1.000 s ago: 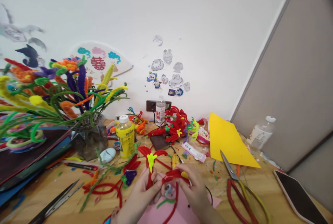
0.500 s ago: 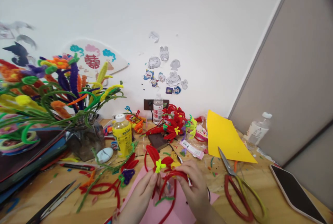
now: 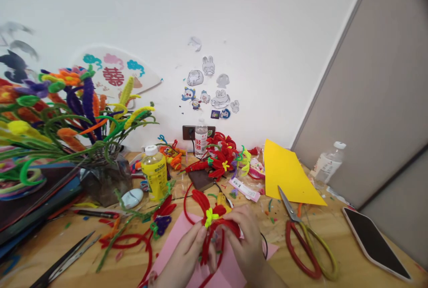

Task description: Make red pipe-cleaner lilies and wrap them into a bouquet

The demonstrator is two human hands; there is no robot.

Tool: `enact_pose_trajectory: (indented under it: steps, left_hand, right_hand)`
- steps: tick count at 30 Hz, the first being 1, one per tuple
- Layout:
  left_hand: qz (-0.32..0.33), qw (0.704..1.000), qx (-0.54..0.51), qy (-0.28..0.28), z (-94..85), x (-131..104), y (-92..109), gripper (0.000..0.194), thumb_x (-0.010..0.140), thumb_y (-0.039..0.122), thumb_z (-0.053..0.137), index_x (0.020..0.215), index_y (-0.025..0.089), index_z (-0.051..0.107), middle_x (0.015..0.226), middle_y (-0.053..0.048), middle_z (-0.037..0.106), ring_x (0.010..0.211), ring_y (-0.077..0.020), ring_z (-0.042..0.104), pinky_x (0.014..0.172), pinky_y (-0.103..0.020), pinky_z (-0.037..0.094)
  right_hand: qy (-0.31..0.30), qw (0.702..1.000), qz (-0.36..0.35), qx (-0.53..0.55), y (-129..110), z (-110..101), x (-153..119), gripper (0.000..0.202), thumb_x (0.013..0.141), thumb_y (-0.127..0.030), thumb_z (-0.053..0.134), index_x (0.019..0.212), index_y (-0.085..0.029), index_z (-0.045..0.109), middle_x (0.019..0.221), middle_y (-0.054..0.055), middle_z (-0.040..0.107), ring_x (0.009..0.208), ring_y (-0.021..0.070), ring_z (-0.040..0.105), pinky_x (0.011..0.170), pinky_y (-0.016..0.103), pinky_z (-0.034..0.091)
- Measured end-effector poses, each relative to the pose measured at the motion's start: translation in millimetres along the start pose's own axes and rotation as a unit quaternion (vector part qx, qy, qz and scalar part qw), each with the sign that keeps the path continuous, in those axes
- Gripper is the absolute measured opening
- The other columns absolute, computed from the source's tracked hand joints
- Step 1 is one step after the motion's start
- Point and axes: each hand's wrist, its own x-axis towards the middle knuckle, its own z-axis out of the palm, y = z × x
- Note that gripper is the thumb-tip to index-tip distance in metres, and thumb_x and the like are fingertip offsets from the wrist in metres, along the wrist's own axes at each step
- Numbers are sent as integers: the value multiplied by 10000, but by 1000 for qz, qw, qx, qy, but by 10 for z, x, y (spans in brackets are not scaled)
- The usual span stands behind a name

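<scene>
Between my hands is a red pipe-cleaner flower (image 3: 201, 202) with a yellow centre (image 3: 211, 217). My left hand (image 3: 187, 248) pinches it from the left, close beside the yellow centre. On the other side, my right hand (image 3: 245, 239) has its fingers closed on a red petal. Long red pipe-cleaner strands hang down from the flower and loop around it. Beneath both hands lies a pink sheet of paper (image 3: 174, 237). Part of the flower's underside is hidden by my fingers.
Scissors with red and yellow handles (image 3: 302, 245) lie at right, beside a phone (image 3: 374, 241) and yellow paper (image 3: 287, 172). Black scissors (image 3: 63, 259), a mouse (image 3: 132, 198) and a yellow bottle (image 3: 154, 176) are at left, near a vase of pipe-cleaner flowers (image 3: 105, 181). Red flowers (image 3: 222, 154) lie behind.
The flower has turned in my hands, so its yellow centre faces me more and its petals spread differently. The whole view has shifted slightly.
</scene>
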Motion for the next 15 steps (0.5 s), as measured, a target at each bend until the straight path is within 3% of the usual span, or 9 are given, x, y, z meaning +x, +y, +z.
enact_pose_trajectory:
  steps: [6,11,15]
  left_hand:
    - [-5,999,20,-27,19,-53,-11,442,865,506,305,648,208,547,531,-8,637,590,-162,562,683,-250,416]
    - [-11,999,-4,-41,22,-54,-74,416,872,499,302,825,186,572,496,7,618,521,-147,533,582,-236,392]
    - [-14,999,-21,-48,30,-51,-49,443,850,526,335,813,175,602,457,13,598,464,-142,526,543,-240,404]
  right_hand:
    - [21,998,-48,-24,-44,-46,45,74,847,-176,489,860,-219,547,781,28,530,717,168,517,617,284,435]
    - [-21,995,-95,-32,-3,-89,40,173,834,-103,455,950,-226,490,1011,71,522,931,192,527,765,357,466]
    - [-45,988,-135,-66,50,-101,47,176,856,-107,414,978,-225,463,1072,81,564,990,198,544,925,482,379]
